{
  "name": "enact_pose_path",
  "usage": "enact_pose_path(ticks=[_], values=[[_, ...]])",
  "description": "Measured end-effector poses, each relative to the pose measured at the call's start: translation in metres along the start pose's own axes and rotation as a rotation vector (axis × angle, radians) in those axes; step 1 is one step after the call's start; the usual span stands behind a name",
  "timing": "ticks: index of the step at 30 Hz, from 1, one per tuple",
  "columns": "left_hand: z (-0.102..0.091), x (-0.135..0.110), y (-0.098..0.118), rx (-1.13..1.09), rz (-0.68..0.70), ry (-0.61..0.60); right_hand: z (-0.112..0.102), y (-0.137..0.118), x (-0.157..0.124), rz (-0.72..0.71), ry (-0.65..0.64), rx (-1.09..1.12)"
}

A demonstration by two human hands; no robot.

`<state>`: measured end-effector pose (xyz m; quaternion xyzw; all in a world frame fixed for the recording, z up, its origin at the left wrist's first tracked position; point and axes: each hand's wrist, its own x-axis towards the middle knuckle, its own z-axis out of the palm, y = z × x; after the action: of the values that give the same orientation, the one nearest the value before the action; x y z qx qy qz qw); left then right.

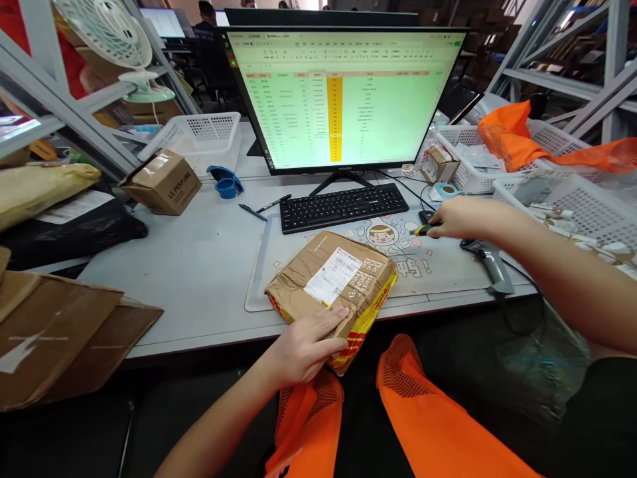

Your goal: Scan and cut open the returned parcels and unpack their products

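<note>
A brown cardboard box (293, 279) with a white shipping label (332, 275) and yellow-red tape along its side lies tilted at the front edge of the desk. My left hand (311, 345) grips its near corner, fingers on top and thumb at the side. Off to the right, above the printed desk mat (423, 265), my right hand (455, 218) is closed around a yellow and black box cutter (422, 230). The cutter's tip points left, apart from the box. Behind it a dark mouse (426, 216) is partly covered by the hand.
A black keyboard (343, 206) and a monitor (343, 99) stand behind the box. Two pens (263, 207), a blue round container (227, 186) and a small carton (164, 182) sit to the left. At right are a barcode scanner (490, 265) and white baskets (572, 206). Flattened cardboard (64, 332) juts in at left.
</note>
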<state>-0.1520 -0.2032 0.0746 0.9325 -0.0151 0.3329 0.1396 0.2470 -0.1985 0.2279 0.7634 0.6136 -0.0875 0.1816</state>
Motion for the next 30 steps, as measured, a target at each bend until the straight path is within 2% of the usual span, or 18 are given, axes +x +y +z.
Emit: enact_pose_path(ticks=[3, 5, 8, 10, 12, 13, 15, 17, 20, 23, 27, 28, 30], values=[[-0.004, -0.005, 0.001, -0.022, -0.017, 0.022, 0.011, 0.035, 0.021, 0.034, 0.041, 0.097], [-0.003, -0.006, 0.001, -0.047, -0.025, 0.056, 0.034, 0.042, 0.03, 0.023, 0.06, 0.138], [0.0, -0.001, 0.0, -0.096, -0.072, 0.138, 0.086, 0.031, 0.036, -0.009, 0.104, 0.201], [0.002, 0.003, -0.001, -0.135, -0.131, 0.2, 0.117, 0.015, 0.034, -0.007, 0.184, 0.241], [0.002, 0.009, 0.0, -0.172, -0.212, 0.257, 0.136, -0.005, 0.024, 0.003, 0.338, 0.279], [0.003, 0.013, 0.0, -0.186, -0.256, 0.289, 0.139, -0.017, 0.015, -0.023, 0.459, 0.314], [0.002, 0.021, 0.002, -0.196, -0.346, 0.364, 0.134, -0.045, -0.005, -0.196, 0.749, 0.407], [0.001, 0.03, 0.006, -0.19, -0.439, 0.456, 0.119, -0.076, -0.023, -0.493, 0.976, 0.463], [0.0, 0.038, 0.013, -0.213, -0.563, 0.588, 0.086, -0.115, -0.03, -0.846, 1.118, 0.459], [0.002, 0.037, 0.017, -0.278, -0.631, 0.674, 0.053, -0.137, -0.012, -1.009, 1.157, 0.473], [0.01, 0.027, 0.011, -0.371, -0.747, 0.793, 0.022, -0.15, 0.019, -1.201, 1.032, 0.413], [0.012, 0.024, 0.008, -0.4, -0.781, 0.828, 0.018, -0.153, 0.026, -1.202, 0.994, 0.385], [0.014, 0.02, 0.002, -0.449, -0.835, 0.896, 0.018, -0.16, 0.04, -1.095, 0.939, 0.327]])
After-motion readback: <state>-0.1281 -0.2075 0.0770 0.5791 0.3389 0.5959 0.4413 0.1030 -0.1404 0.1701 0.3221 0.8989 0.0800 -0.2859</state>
